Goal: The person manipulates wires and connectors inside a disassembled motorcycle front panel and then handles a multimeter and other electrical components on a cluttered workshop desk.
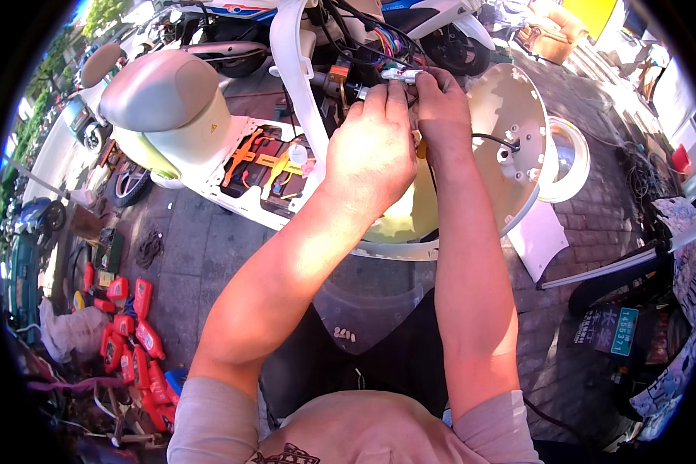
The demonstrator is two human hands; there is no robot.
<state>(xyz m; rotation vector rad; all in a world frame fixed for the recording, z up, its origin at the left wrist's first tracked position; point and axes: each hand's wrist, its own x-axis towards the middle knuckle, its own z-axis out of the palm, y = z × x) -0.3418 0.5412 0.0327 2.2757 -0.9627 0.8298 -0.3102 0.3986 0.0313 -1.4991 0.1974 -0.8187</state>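
Both my hands work among cables at the upper middle, at the front of a stripped white scooter (298, 69). My left hand (371, 147) has its fingers bent together beside a metal cylinder (356, 89); what they hold is hidden. My right hand (445, 116) pinches a small white connector (400, 75). A bundle of coloured wires (387, 42) hangs just above. Right of my hands stands a round cream shell (510, 112) with a black cable into it. Batteries with orange and yellow straps (282, 166) sit in the footboard at left.
Red plastic bottles (143, 309) lie on the pavement at lower left, near a white sack (69, 332). A scooter seat (158, 85) rises at left. Another scooter (448, 39) stands behind. A white sheet (533, 240) and long trim strips (603, 267) lie at right.
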